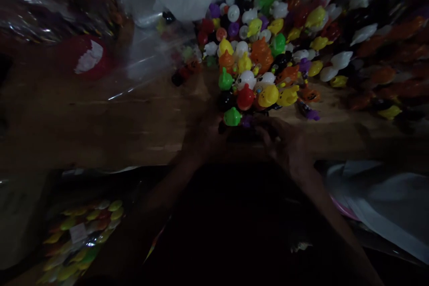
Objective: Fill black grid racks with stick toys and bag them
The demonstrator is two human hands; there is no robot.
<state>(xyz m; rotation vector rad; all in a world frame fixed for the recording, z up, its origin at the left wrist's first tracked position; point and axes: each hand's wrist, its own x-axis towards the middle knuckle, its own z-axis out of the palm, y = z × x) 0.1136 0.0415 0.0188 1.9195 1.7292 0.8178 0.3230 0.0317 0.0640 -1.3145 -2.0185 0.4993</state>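
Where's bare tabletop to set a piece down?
Bare wood shows left of the left hand, nearer than the clear plastic and red container. A dim strip lies right of the right hand; beyond, small toys crowd the middle and right.

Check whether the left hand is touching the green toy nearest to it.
Cannot tell: the head view shows the left hand close beside the green toy, but deep shadow hides any contact or gap.
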